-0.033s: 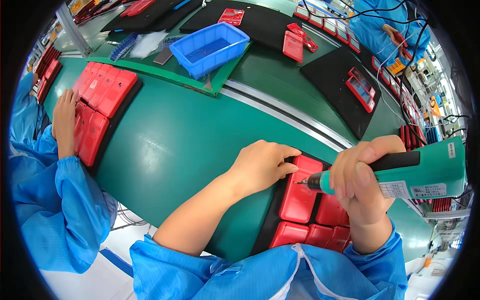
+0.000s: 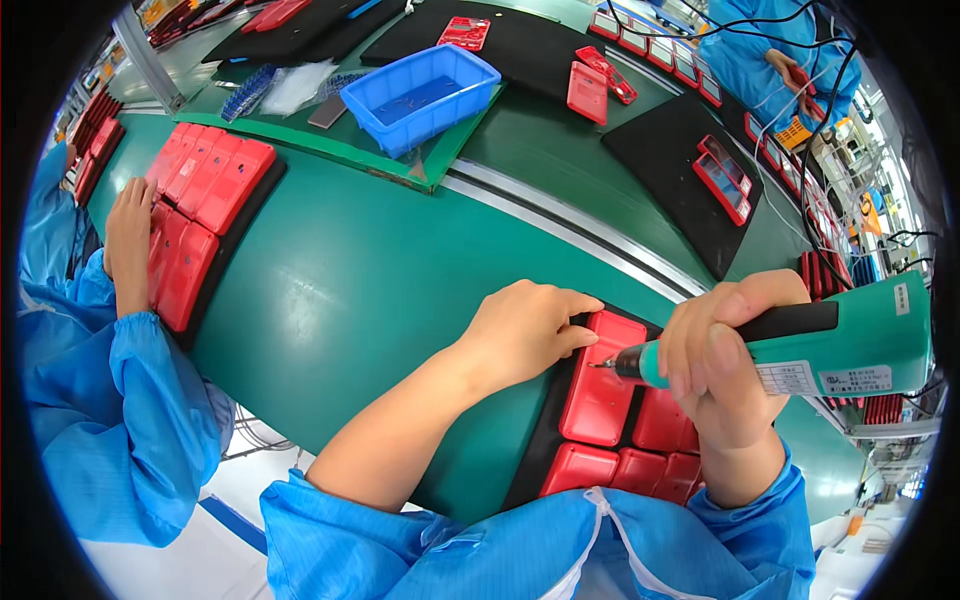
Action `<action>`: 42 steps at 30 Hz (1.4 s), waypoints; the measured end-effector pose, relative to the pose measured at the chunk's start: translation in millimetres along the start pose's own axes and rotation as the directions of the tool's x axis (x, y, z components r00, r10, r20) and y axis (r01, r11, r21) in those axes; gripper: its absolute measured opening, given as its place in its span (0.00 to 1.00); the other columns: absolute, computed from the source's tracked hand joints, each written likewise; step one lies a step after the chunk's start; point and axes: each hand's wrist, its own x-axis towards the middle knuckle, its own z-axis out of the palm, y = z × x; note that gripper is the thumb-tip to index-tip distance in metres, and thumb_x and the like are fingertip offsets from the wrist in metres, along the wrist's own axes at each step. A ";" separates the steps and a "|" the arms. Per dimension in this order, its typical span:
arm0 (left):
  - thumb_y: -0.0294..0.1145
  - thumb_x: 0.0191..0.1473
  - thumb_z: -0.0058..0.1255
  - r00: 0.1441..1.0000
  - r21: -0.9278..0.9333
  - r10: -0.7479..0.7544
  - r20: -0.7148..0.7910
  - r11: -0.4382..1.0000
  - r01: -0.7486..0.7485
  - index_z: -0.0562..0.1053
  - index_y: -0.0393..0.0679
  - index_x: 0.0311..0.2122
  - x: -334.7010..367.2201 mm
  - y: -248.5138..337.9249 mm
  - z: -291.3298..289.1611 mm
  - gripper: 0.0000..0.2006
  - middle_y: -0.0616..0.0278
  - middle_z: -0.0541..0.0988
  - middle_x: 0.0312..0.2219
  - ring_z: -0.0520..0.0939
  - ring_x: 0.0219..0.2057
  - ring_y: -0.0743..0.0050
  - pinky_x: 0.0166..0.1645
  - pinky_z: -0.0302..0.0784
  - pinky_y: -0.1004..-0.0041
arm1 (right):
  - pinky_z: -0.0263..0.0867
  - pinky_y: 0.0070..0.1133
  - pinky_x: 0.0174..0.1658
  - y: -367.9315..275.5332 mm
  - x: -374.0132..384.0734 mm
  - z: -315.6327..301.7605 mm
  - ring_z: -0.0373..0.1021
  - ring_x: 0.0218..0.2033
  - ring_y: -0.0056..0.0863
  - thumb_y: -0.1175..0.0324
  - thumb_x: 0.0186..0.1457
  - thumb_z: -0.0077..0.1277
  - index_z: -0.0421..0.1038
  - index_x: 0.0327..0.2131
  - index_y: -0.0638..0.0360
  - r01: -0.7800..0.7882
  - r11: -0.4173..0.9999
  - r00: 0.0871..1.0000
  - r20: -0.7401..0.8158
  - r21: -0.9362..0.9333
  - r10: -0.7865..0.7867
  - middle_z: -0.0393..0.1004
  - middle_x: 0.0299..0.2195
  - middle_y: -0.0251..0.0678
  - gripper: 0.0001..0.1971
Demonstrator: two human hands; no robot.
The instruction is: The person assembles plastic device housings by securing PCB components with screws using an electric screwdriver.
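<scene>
My left hand point(image 2: 525, 330) lies fingers-down on the top left edge of a red plastic case point(image 2: 600, 390). That case lies with several other red cases on a black tray point(image 2: 532, 455) at the near edge of the green belt point(image 2: 360, 280). My right hand point(image 2: 722, 365) is wrapped around a green electric screwdriver point(image 2: 850, 345) held nearly level. Its bit points left, and the tip meets the red case just beside my left fingertips. Both my sleeves are blue.
At the left, a co-worker's hand point(image 2: 128, 240) rests on another batch of red cases point(image 2: 205, 180). A blue bin point(image 2: 420, 95) stands across the belt. Black mats point(image 2: 665, 160) carry a few red parts. Another person in blue point(image 2: 770, 55) works at the top right among cables.
</scene>
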 end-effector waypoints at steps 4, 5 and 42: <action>0.35 0.44 0.51 1.000 0.018 -0.011 0.019 1.000 0.011 0.70 0.46 0.41 -1.3 0.8 -1.4 0.16 0.57 0.74 0.17 0.74 0.18 0.69 0.24 0.66 0.74 | 0.62 0.16 0.20 2.2 2.7 2.2 0.65 0.15 0.19 0.82 0.43 0.45 0.56 0.31 0.63 0.025 0.999 0.999 0.045 -0.043 -0.023 0.65 0.18 0.36 0.11; 0.36 0.44 0.51 0.999 0.020 -0.035 0.036 0.999 0.034 0.70 0.47 0.42 -1.5 1.3 -1.7 0.17 0.58 0.75 0.17 0.75 0.18 0.70 0.24 0.66 0.74 | 0.62 0.16 0.19 2.3 3.0 3.1 0.65 0.15 0.19 0.82 0.43 0.45 0.57 0.31 0.63 0.013 0.999 0.999 0.045 -0.047 -0.011 0.66 0.18 0.36 0.10; 0.23 0.43 0.50 0.996 -0.199 0.008 -0.089 0.980 -0.025 0.72 0.33 0.26 -9.5 22.2 6.2 0.05 0.60 0.76 0.20 0.75 0.21 0.79 0.28 0.71 0.80 | 0.60 0.19 0.17 -14.8 -24.7 -15.0 0.58 0.11 0.20 0.83 0.46 0.40 0.56 0.32 0.62 0.406 0.891 0.884 -0.335 0.206 -0.325 0.60 0.16 0.34 0.08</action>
